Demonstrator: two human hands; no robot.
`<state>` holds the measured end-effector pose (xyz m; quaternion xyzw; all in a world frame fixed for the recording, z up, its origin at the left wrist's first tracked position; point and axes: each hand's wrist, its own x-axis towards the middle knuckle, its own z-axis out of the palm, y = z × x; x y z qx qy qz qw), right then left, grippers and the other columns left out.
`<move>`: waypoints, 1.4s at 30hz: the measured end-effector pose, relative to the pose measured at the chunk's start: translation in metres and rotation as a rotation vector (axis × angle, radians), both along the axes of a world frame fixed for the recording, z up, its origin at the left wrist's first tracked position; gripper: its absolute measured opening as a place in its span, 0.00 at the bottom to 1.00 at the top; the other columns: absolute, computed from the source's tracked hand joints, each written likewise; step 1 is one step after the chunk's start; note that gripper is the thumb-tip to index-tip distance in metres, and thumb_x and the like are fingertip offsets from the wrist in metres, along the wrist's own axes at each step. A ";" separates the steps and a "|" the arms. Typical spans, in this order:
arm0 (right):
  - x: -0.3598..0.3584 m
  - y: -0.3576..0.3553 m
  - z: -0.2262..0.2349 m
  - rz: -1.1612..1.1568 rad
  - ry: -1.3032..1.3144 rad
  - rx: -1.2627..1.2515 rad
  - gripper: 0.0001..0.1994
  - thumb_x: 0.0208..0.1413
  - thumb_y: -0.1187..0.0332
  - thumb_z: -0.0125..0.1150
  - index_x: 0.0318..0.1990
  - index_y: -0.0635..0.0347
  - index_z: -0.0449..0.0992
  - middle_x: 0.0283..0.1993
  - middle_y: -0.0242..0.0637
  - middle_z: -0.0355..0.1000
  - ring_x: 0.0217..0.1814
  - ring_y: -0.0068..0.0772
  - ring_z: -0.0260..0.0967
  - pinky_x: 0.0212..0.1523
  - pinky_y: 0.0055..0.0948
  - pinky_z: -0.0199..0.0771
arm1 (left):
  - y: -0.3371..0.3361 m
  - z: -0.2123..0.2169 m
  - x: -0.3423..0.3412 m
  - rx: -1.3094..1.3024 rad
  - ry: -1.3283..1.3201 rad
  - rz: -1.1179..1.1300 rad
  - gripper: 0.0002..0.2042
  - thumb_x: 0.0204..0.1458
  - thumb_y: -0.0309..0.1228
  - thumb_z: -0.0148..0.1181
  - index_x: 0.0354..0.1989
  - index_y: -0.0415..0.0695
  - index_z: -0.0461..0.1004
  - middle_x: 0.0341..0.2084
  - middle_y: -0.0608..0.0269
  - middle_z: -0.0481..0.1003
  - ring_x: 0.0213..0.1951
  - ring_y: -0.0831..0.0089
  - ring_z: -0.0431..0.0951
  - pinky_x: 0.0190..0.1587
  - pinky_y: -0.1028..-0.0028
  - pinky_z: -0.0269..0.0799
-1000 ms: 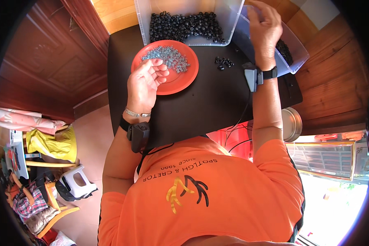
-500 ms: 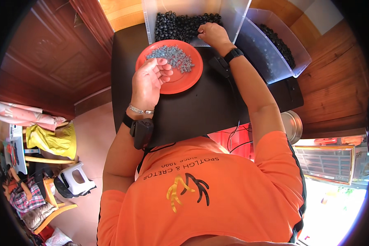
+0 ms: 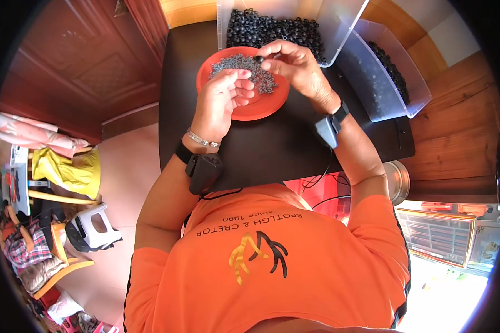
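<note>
Wearer has on an orange short-sleeved T-shirt (image 3: 328, 266) with black edge trim (image 3: 401, 312), dark chest lettering (image 3: 249, 218) and a black-and-gold antler-shaped print (image 3: 272, 248). Left wrist carries a silver-toned bracelet (image 3: 203, 137), black strap (image 3: 184, 151), boxy black module (image 3: 204, 171). Right: black wristband (image 3: 341, 112), grey-faced module (image 3: 328, 130).

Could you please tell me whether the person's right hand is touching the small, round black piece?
Touching. The head view shows the right hand pinching the small, round black piece between its fingers, above the round red plate.

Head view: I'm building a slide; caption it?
Right hand pinches a black piece over a red plate of small grey pieces.
</note>
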<state>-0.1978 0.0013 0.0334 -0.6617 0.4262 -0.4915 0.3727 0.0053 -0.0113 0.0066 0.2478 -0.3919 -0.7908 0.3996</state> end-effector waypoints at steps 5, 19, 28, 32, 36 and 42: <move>0.018 0.011 -0.003 0.003 0.217 -0.321 0.12 0.48 0.80 0.63 0.41 0.58 0.76 0.40 0.32 0.72 0.44 0.28 0.70 0.46 0.24 0.70 | 0.004 -0.002 -0.004 -0.073 0.018 -0.007 0.11 0.57 0.36 0.47 0.37 0.42 0.71 0.30 0.64 0.74 0.31 0.77 0.74 0.34 0.78 0.67; 0.013 0.021 0.001 0.141 -0.084 -0.042 0.09 0.55 0.74 0.59 0.44 0.63 0.75 0.42 0.32 0.70 0.42 0.23 0.69 0.42 0.22 0.71 | 0.008 0.004 -0.005 -0.233 -0.009 -0.058 0.11 0.58 0.32 0.45 0.43 0.38 0.68 0.33 0.61 0.73 0.35 0.76 0.74 0.39 0.77 0.68; 0.012 0.022 0.002 0.051 0.217 -0.202 0.07 0.56 0.74 0.57 0.41 0.63 0.75 0.38 0.33 0.70 0.39 0.24 0.69 0.40 0.23 0.72 | 0.002 -0.004 -0.002 -0.234 -0.010 -0.112 0.13 0.59 0.33 0.44 0.45 0.38 0.66 0.35 0.58 0.73 0.37 0.69 0.74 0.41 0.74 0.67; 0.011 0.019 0.001 -0.027 0.488 -0.501 0.06 0.56 0.72 0.58 0.38 0.63 0.73 0.37 0.33 0.70 0.38 0.24 0.69 0.39 0.26 0.71 | 0.004 0.002 -0.003 -0.284 -0.102 -0.089 0.12 0.59 0.34 0.44 0.42 0.38 0.68 0.33 0.60 0.73 0.36 0.71 0.74 0.41 0.75 0.66; 0.012 0.021 0.006 -0.089 0.476 -0.476 0.06 0.56 0.70 0.58 0.38 0.63 0.72 0.36 0.33 0.70 0.38 0.27 0.69 0.38 0.27 0.71 | 0.002 -0.003 0.000 -0.279 -0.078 -0.095 0.13 0.59 0.35 0.43 0.41 0.38 0.68 0.33 0.61 0.72 0.36 0.71 0.72 0.41 0.74 0.66; -0.017 0.017 0.015 -0.260 0.593 -0.365 0.05 0.53 0.70 0.58 0.34 0.61 0.73 0.30 0.37 0.69 0.35 0.34 0.70 0.37 0.30 0.70 | 0.001 0.001 -0.001 -0.222 0.095 -0.126 0.12 0.59 0.32 0.44 0.42 0.38 0.71 0.33 0.61 0.73 0.35 0.73 0.73 0.41 0.76 0.66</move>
